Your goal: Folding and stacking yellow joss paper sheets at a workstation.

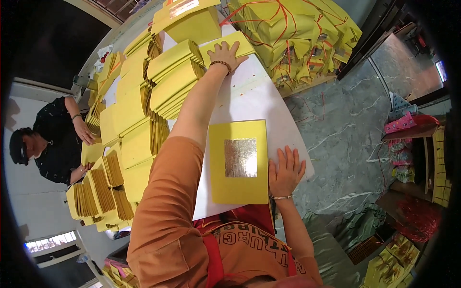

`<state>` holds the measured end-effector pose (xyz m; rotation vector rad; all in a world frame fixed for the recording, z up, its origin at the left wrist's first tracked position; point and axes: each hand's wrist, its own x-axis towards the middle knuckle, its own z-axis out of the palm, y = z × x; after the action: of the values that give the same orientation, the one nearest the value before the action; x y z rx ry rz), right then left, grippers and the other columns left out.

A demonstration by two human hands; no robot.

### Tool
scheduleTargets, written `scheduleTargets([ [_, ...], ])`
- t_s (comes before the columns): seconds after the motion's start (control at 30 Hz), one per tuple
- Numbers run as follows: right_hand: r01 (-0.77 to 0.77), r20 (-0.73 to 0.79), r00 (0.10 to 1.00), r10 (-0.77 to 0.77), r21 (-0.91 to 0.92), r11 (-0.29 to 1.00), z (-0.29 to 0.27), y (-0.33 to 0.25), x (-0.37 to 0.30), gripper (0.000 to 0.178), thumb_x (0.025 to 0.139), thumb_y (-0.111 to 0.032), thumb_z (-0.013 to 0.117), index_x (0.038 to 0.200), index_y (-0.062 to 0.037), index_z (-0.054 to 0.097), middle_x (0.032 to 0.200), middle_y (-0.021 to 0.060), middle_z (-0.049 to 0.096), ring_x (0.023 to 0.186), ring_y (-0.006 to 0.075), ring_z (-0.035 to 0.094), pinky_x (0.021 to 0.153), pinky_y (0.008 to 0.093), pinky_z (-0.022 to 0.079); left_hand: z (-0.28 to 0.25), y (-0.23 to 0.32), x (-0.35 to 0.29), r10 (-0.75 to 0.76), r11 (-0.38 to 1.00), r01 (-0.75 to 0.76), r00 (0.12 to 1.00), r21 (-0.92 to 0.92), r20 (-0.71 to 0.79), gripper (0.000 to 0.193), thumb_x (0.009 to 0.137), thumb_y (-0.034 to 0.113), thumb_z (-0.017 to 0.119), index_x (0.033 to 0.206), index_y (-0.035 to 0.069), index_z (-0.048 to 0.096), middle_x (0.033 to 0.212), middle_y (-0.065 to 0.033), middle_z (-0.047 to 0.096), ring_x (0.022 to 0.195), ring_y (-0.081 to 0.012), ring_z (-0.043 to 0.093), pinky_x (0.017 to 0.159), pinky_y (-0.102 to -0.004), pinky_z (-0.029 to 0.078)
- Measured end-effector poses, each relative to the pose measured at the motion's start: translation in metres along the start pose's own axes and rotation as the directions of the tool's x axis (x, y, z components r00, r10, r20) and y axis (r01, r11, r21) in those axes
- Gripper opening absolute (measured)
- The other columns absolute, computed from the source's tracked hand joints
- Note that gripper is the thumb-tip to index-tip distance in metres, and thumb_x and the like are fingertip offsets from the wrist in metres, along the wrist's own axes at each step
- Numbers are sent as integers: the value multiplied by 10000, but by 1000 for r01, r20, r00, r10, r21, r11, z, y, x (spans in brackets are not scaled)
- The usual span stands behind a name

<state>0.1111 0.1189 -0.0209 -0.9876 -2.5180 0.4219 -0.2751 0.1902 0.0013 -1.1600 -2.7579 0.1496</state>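
Note:
My left hand (225, 56) reaches far across the table, fingers spread over a low stack of folded yellow paper (242, 44). A bracelet of beads circles that wrist. Close to my body lies a flat yellow paper sheet (218, 163) with a shiny silver foil square (241, 158) in its middle. My right hand (286, 170) rests at the table's right edge beside this sheet, fingers extended and apart, holding nothing. Just left of my left forearm stand piles of folded yellow paper (175, 91).
More folded yellow stacks (132, 103) fill the table's left half. Across from them a co-worker (53, 139) handles yellow paper. Beyond the far right edge are yellow bundles tied with red string (293, 33). Shelves with packages (408, 127) stand right, past a grey marbled floor (331, 139).

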Motion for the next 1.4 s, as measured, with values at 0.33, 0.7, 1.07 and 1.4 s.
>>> scheduleTargets([
  [0.33,-15,-47,999,15,4,1000,2,1,0,348,813,-275,554,1127,-127,564,1251,35,480,1225,245,369,1017,496,196,-26,36,-24,46,970,-112,956,-217,-290,596,813,582,442,1288,224,399,1279,-113,429,1140,-301,418,871,-533,337],
  [0.7,68,-96,993,-64,38,997,6,12,-7,319,842,-317,505,1077,-127,607,1242,31,496,1237,238,354,1027,484,174,-84,51,-301,180,562,-467,875,-683,-450,224,830,56,544,1047,25,590,1016,-115,595,894,-225,575,770,-298,459],
  [1.07,32,214,971,-107,326,945,-13,-8,-37,508,825,-329,535,1212,-8,463,1309,167,391,1239,331,321,1030,480,200,-43,55,-371,-72,434,-100,987,-895,-145,173,790,32,566,956,25,612,971,-132,581,923,-281,540,785,-342,445],
  [1.4,200,69,968,-242,378,904,-35,-40,-43,569,824,-204,570,1282,49,347,1329,215,318,1201,367,342,1004,412,282,-52,68,-341,-123,-49,226,965,-973,231,303,800,206,634,1005,-12,588,740,-99,625,660,-174,599,645,-283,478],
])
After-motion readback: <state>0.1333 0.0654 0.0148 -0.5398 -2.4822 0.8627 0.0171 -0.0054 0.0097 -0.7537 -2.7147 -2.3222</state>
